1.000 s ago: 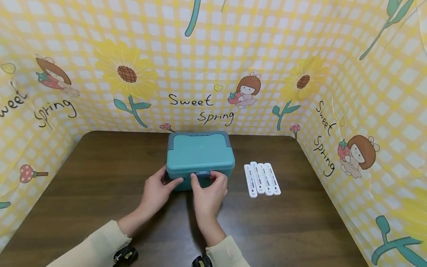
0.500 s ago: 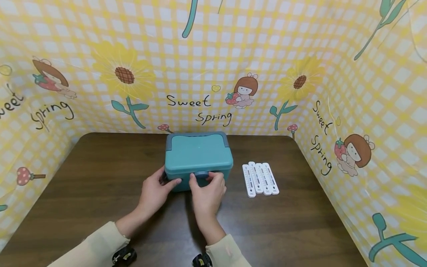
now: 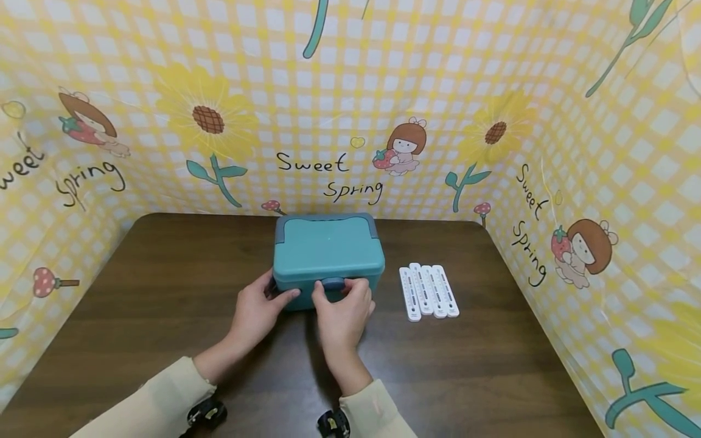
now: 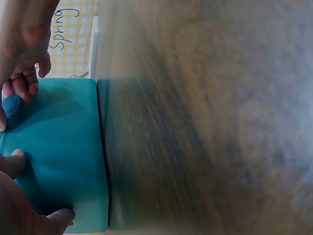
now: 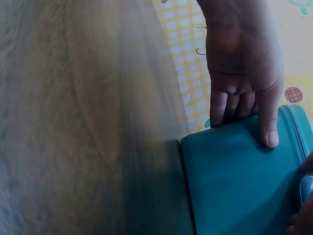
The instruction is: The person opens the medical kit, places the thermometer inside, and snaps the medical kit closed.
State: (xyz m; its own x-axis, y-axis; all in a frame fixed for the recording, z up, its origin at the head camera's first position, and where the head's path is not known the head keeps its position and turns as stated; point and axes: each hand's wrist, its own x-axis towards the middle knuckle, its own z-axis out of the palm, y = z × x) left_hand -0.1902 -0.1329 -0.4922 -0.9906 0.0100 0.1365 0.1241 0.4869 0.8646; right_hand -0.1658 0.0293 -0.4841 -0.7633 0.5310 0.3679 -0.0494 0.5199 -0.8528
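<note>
A teal lunch box with its lid down stands near the back of the wooden table. My left hand holds its left front corner, thumb on the front face and fingers around the left side, as the right wrist view shows with the same hand. A dark blue latch sits at the middle of the box's front. My right hand pinches this latch, thumb at its left end and fingers at its right. In the left wrist view the latch lies between those fingers.
Several white flat strips with printed marks lie side by side to the right of the box. A yellow checked cloth printed with flowers and figures walls the table at the back and sides.
The head view has shifted slightly. Both hands keep their places on the box and latch, and the lid stays down.
</note>
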